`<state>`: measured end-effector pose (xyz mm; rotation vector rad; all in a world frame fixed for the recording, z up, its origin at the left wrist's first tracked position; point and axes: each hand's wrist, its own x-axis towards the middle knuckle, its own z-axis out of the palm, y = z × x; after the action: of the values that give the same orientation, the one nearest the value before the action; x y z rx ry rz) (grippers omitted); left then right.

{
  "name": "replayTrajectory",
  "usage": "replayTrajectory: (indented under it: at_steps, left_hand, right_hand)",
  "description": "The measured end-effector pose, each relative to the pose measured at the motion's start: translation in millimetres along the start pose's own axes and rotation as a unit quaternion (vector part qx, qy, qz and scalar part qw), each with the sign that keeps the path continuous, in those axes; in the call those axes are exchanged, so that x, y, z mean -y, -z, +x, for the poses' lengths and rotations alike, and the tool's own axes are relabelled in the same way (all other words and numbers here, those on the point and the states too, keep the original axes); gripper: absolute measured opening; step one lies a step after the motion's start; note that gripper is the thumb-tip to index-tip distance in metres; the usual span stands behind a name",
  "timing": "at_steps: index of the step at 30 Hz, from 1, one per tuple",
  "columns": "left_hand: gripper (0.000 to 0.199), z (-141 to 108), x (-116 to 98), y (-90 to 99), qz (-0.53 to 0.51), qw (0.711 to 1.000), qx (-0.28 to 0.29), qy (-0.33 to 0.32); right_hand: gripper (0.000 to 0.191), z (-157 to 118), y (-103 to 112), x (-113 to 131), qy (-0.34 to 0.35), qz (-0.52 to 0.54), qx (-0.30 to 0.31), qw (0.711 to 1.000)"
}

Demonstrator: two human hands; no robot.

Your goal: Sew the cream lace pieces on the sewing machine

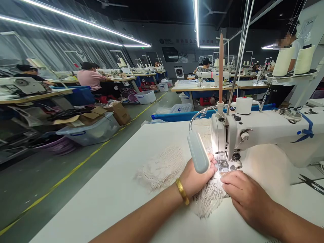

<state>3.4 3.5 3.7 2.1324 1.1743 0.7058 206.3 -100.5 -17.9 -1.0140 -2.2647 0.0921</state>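
Cream lace fabric lies under the presser foot of a white sewing machine. My left hand, a gold bangle at its wrist, is closed on the lace just left of the foot. A grey lamp head on a bent metal neck hides part of that hand. Right of the lace's near end, my right hand has its fingers curled together, pinching the edge close to the foot. More lace is heaped on the white table to the left.
Black scissors lie at the right edge. A white thread spool sits atop the machine, with thread cones behind. A blue cloth trough borders the table's far side. Plastic bins stand across the aisle; several people work at other machines.
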Motion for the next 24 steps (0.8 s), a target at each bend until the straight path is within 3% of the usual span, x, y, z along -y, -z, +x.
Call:
replayTrajectory:
  at_steps: [5,8,14,19,24]
  left_hand:
    - [0.019,-7.3,-5.0,0.1,0.112,0.987,0.006,-0.114]
    - [0.028,-17.4,-10.0,0.6,0.192,0.964,0.014,-0.182]
    - [0.027,-37.1,-13.6,-4.5,0.310,0.909,-0.019,-0.280]
    - [0.016,-35.2,-0.4,-5.3,0.257,0.922,0.008,-0.289]
    - [0.024,-26.7,12.4,-1.2,0.227,0.939,0.009,-0.260]
  right_hand:
    - [0.049,0.5,-1.7,-0.8,0.007,-0.007,-0.013,1.000]
    - [0.047,-0.1,-2.6,-1.3,0.008,-0.016,-0.016,1.000]
    - [0.049,-2.1,-5.4,-3.0,0.010,-0.018,-0.026,0.999]
    - [0.049,-1.7,-7.1,-2.8,0.012,-0.020,-0.031,0.999]
    - [0.039,-1.5,-5.4,0.8,-0.036,-0.020,0.001,0.999]
